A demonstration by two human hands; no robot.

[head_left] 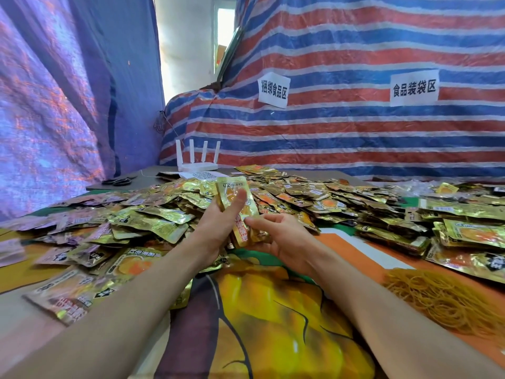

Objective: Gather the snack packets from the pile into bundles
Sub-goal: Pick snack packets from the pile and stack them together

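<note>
Head view: holding a small stack of snack packets [237,188] upright in the left hand [218,225], thumb across its face, right hand [281,237] pinching the lower end. Loose pile [153,217] spread on the tabletop [147,178] just beyond both hands, nearer the left. Stack's count hidden behind the front packet.

A red, white and blue striped tarpaulin [355,132] is filling the upper right, carrying two white paper signs [273,90]. A bluish tarpaulin [54,91] is hanging at the left. Daylight is coming through a window [225,36] at top centre. A white router [197,165] is standing on the grey table [153,177].
</note>
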